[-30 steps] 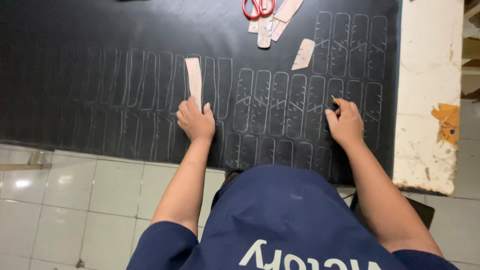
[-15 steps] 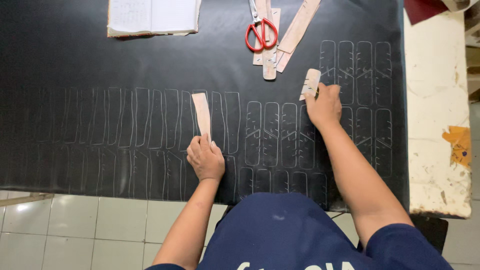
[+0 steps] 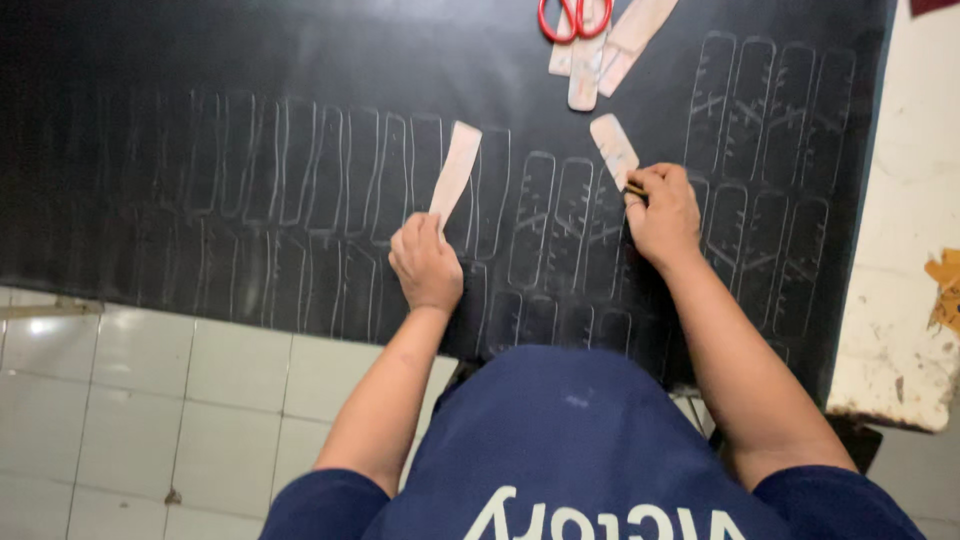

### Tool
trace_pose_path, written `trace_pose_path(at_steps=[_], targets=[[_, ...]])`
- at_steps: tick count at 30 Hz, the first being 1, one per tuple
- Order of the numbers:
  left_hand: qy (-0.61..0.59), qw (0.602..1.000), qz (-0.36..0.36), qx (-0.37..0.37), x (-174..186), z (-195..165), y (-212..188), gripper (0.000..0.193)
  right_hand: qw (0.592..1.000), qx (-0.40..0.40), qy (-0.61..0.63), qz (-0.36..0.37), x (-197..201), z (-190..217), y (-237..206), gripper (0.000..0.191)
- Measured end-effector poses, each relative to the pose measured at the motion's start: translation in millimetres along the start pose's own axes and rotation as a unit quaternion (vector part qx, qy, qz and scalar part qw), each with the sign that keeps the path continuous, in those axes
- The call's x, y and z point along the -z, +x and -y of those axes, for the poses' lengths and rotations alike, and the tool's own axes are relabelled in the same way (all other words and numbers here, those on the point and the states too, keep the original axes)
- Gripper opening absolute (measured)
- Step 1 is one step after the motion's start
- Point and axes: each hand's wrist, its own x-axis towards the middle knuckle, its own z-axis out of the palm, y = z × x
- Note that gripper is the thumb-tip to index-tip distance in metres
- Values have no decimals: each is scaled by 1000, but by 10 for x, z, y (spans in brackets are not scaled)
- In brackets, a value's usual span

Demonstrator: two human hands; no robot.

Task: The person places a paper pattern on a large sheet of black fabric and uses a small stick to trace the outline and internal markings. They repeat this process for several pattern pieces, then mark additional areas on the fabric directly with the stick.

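A large black sheet (image 3: 250,60) covers the table, marked with rows of chalk-drawn strap outlines. My left hand (image 3: 425,265) presses the near end of a long tan template (image 3: 456,170) that lies on the sheet. My right hand (image 3: 662,212) holds a small yellowish marker and rests on the lower end of a shorter pale template (image 3: 613,149), touching it.
Red-handled scissors (image 3: 572,17) and several more tan templates (image 3: 615,45) lie at the top of the sheet. A worn white table edge (image 3: 905,300) runs along the right. White floor tiles (image 3: 150,400) lie below the sheet.
My right hand went up from the lower outlines to the short template and drew it closer to me. My left hand stays on the long template.
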Motion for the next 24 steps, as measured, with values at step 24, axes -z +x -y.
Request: trace_pose_path(at_steps=[24], targets=[[-381,892,240,39,217,-741,-1124,25,907,-197,339,153,603,21,-1244,47]])
